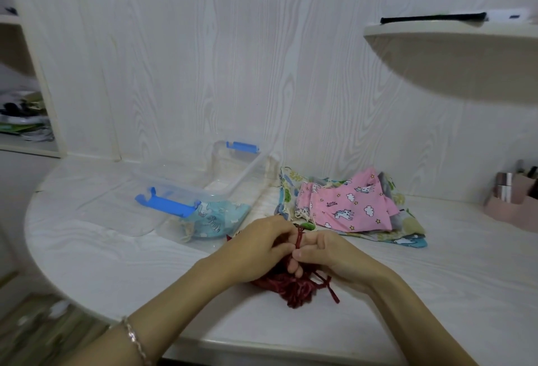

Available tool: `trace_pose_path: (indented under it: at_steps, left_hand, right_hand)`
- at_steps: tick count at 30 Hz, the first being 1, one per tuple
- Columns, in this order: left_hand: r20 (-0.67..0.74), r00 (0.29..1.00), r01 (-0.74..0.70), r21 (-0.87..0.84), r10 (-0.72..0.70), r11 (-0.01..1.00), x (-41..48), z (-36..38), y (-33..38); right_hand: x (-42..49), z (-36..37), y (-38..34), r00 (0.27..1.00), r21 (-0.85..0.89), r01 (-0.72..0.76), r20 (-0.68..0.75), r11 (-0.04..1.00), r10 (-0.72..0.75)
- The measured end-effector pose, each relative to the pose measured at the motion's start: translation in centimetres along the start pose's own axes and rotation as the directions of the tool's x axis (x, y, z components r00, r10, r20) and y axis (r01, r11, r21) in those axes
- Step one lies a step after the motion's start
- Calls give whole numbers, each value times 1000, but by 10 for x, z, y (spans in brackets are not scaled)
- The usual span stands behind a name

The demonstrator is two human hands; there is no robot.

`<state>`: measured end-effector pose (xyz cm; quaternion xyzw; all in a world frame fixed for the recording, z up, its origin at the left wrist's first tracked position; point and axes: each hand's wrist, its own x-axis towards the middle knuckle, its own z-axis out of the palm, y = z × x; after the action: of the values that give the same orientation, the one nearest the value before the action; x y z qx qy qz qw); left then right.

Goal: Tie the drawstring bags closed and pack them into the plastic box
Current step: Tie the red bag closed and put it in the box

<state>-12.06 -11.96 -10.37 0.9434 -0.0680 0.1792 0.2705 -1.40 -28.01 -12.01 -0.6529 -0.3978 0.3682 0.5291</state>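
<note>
A dark red drawstring bag (294,288) lies on the white table near the front, its red cord (299,237) pulled up between my hands. My left hand (256,249) and my right hand (329,255) both pinch that cord above the bag's gathered neck; a loose cord end trails to the right. A clear plastic box (241,167) with blue latches stands behind to the left, holding a light blue printed bag (215,217). A pile of flat printed bags, a pink unicorn one (349,205) on top, lies behind to the right.
The box's clear lid (102,205) lies flat to the left of the box. A pink organiser (512,199) with metal items stands at the right edge. A rounded shelf (454,53) juts out above right. The table's curved edge runs along the left.
</note>
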Motion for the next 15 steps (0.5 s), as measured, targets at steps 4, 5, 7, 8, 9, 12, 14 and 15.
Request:
trace_pose_path:
  at_steps: [4,5,7,8,9,12,14,15]
  left_hand:
    - [-10,998,68,-64,-69,996,2,3,-2]
    - [-16,997,79,-78,-80,994,3,4,-2]
    - [-27,994,99,-114,-103,989,3,6,-3]
    - [-31,993,107,-126,-112,986,4,7,-3]
    - [-32,992,118,-140,-123,983,4,8,-4]
    - [-32,981,180,-228,-193,957,6,8,-4]
    - [-21,971,226,-246,-238,943,6,9,-4]
    - [-8,967,243,-261,-254,934,5,9,-4]
  right_hand:
    - [0,3,-4,1000,-43,11,-2,999,-11]
    - [0,4,-5,1000,-54,21,-4,998,-21]
    - [0,6,-6,999,-74,38,-11,997,-39]
    - [1,6,-6,999,-85,47,-15,995,-48]
    - [1,7,-6,998,-100,55,-20,993,-57]
    - [0,8,-7,997,-125,61,-49,990,-67]
    - [-1,6,-6,994,-132,35,-99,991,-48]
    - [-2,3,-6,992,-141,26,-118,990,-43]
